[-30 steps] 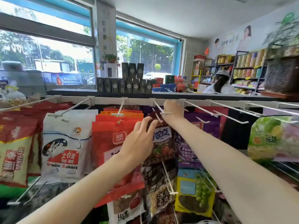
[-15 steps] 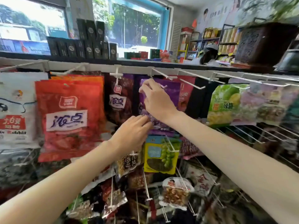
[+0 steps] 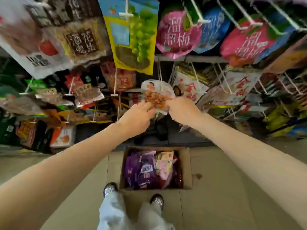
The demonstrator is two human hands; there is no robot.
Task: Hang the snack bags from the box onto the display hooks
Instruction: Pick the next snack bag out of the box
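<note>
Both hands, left hand point(image 3: 141, 113) and right hand point(image 3: 181, 110), pinch one snack bag point(image 3: 155, 98) at a lower display hook point(image 3: 160, 83). The box point(image 3: 186, 165) remains well stocked; most hanging is left.

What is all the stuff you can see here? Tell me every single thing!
Cardboard box: one, brown, on the floor by the feet.
Bags in the box: several, mostly purple, one pink and yellow.
Clear snack bag: one, brownish pieces inside, on a lower hook, held by both hands.
Grape bag: one, yellow and green, hanging top centre.
Pink plum bags: two, pink, upper right.
Display hooks: many, white, across the rack.
Shoes: two, dark and sparkly.
Left hand: one, fingers on the clear bag.
Right hand: one, gripping the clear bag.
</note>
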